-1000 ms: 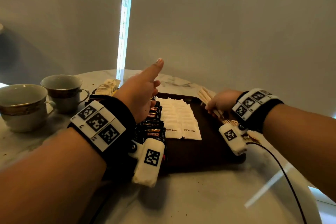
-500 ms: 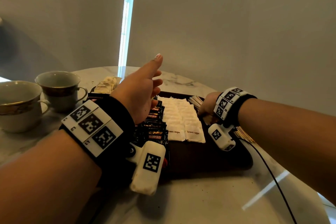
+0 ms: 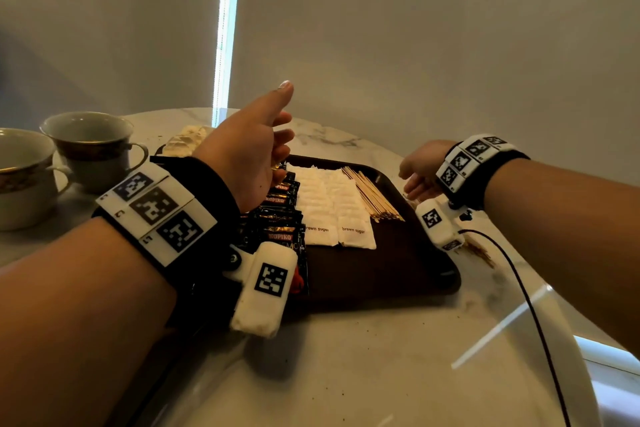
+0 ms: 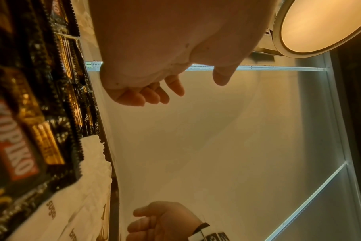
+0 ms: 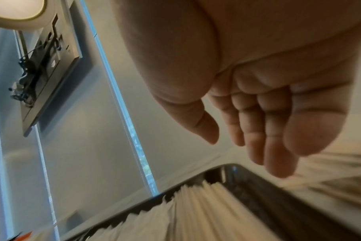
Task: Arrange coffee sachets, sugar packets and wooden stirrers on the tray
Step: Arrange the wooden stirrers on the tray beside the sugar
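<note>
A dark brown tray (image 3: 398, 263) lies on the marble table. On it, from left to right, are a row of black Kopiko coffee sachets (image 3: 280, 218), two rows of white brown-sugar packets (image 3: 329, 204) and a bundle of wooden stirrers (image 3: 372, 196). My left hand (image 3: 252, 156) hovers over the sachets, fingers relaxed, thumb up, holding nothing. My right hand (image 3: 420, 172) is open over the tray's right edge, just right of the stirrers, and empty. The left wrist view shows the sachets (image 4: 21, 130) and sugar packets (image 4: 82, 195); the right wrist view shows relaxed fingers (image 5: 278, 138) above the tray (image 5: 258, 187).
Two cups (image 3: 93, 146) (image 3: 20, 177) stand on the table at the left. A pile of pale packets (image 3: 183, 144) lies behind the tray's left corner. A black cable (image 3: 526, 305) runs from my right wrist over the table's right edge.
My right hand laid the stirrers down on the tray beside the sugar packets, let go and drew back to the right. My left hand stayed over the sachets.
</note>
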`<move>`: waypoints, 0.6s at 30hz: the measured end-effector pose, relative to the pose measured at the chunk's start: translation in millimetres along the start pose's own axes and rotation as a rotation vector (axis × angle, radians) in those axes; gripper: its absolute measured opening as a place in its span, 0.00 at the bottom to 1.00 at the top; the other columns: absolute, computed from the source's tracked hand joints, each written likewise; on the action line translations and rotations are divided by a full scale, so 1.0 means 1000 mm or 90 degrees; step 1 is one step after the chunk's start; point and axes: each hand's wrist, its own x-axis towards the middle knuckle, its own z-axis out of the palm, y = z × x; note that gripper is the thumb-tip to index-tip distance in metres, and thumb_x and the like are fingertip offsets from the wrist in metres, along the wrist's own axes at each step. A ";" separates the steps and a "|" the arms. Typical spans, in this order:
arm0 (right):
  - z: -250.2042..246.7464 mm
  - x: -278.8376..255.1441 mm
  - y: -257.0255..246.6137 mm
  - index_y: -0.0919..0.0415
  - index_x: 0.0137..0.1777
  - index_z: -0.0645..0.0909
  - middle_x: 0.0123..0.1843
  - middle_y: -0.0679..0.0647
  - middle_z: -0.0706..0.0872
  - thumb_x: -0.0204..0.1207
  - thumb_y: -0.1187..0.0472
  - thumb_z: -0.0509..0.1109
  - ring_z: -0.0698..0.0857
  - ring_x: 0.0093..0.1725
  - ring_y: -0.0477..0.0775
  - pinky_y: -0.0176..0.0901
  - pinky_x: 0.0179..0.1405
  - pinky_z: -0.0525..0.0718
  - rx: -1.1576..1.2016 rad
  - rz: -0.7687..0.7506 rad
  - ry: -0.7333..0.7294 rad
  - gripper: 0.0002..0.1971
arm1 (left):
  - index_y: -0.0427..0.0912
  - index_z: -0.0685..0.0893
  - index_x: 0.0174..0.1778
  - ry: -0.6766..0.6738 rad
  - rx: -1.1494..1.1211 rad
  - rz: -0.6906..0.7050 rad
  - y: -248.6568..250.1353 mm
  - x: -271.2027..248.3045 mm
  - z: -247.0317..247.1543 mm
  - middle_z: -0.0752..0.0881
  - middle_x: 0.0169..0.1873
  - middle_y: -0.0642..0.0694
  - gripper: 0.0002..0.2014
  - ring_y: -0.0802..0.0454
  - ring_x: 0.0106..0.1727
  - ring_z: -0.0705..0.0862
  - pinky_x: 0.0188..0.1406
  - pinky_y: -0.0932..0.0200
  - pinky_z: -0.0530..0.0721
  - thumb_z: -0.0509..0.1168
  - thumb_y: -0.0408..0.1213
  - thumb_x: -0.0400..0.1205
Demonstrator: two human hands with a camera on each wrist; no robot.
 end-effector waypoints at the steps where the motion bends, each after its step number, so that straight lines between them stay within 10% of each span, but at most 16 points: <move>1: -0.006 0.003 0.008 0.69 0.56 0.83 0.45 0.64 0.92 0.80 0.60 0.69 0.93 0.43 0.61 0.52 0.45 0.90 0.012 -0.006 0.017 0.11 | 0.49 0.81 0.59 -0.001 0.000 0.000 0.000 0.000 0.000 0.81 0.53 0.48 0.23 0.52 0.49 0.76 0.44 0.52 0.74 0.63 0.65 0.83; 6: -0.029 0.016 0.047 0.65 0.61 0.83 0.57 0.61 0.89 0.78 0.53 0.74 0.88 0.55 0.61 0.59 0.58 0.88 -0.074 0.005 0.095 0.18 | 0.49 0.81 0.58 -0.005 0.000 0.003 -0.001 0.001 0.001 0.80 0.52 0.48 0.22 0.52 0.49 0.75 0.44 0.53 0.74 0.62 0.65 0.83; 12: -0.017 0.019 0.069 0.59 0.79 0.71 0.79 0.60 0.75 0.70 0.39 0.79 0.76 0.75 0.67 0.60 0.72 0.77 -0.162 0.067 -0.019 0.42 | 0.49 0.80 0.56 -0.009 0.001 0.003 -0.004 0.003 0.003 0.80 0.52 0.47 0.21 0.52 0.48 0.76 0.45 0.53 0.74 0.62 0.64 0.84; 18: -0.008 0.031 0.063 0.61 0.71 0.80 0.67 0.57 0.86 0.70 0.33 0.75 0.84 0.59 0.60 0.50 0.59 0.81 -0.343 0.011 0.040 0.38 | 0.50 0.80 0.54 -0.012 -0.002 0.001 -0.005 0.004 0.002 0.79 0.51 0.47 0.20 0.52 0.46 0.76 0.42 0.53 0.74 0.62 0.64 0.83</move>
